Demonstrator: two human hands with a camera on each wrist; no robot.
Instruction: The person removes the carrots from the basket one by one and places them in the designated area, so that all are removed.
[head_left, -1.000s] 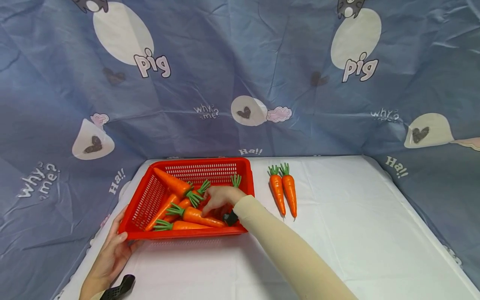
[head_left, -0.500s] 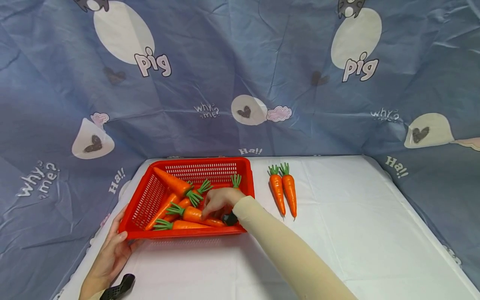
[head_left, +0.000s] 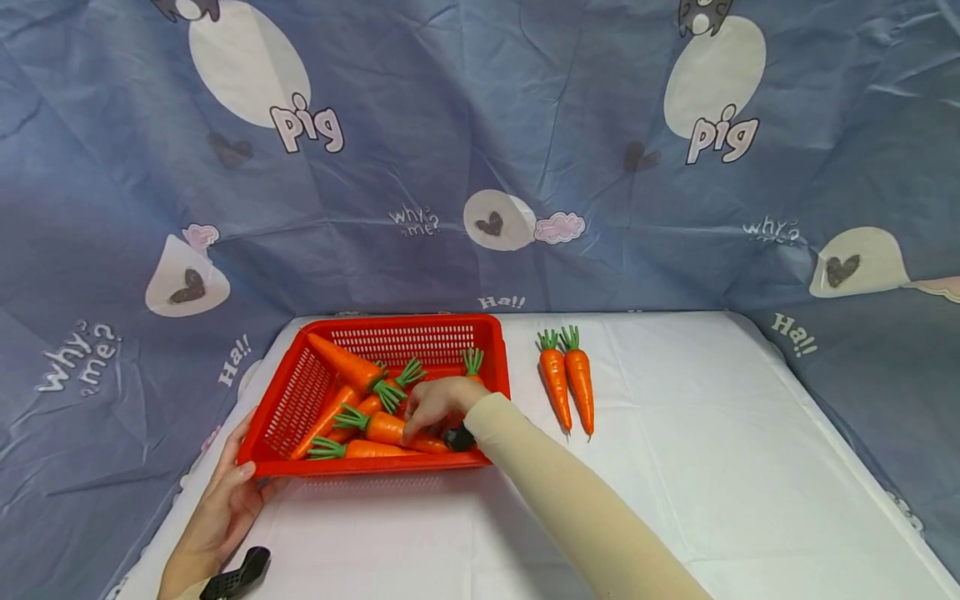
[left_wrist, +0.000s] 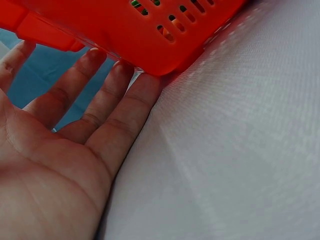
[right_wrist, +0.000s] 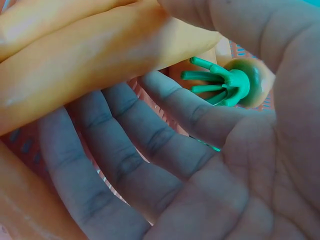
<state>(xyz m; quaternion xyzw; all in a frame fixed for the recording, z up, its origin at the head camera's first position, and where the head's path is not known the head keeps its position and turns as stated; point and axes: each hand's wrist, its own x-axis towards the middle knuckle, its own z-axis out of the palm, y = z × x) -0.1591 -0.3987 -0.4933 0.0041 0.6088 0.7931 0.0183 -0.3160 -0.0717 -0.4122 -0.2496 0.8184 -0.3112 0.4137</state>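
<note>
A red plastic basket (head_left: 375, 467) holds several orange carrots with green stubby tops. My right hand (head_left: 438, 400) reaches into it and grips a carrot (head_left: 384, 428) in the front part. In the right wrist view the thumb lies over this carrot (right_wrist: 90, 70) and the fingers pass beneath it. My left hand (head_left: 225, 504) is at the basket's front left corner, thumb at the rim. In the left wrist view its nearly straight fingers (left_wrist: 120, 117) touch the basket's outer side (left_wrist: 115, 30) low down.
Two carrots (head_left: 554, 379) lie side by side on the white table (head_left: 675, 467), right of the basket. Another carrot (head_left: 375, 451) lies along the basket's front wall. Behind the table hangs a blue printed cloth (head_left: 585, 158).
My right hand has sunk slightly lower, its fingers closing on the front carrot. The left hand stays at the basket's corner, and the two carrots on the table have not moved.
</note>
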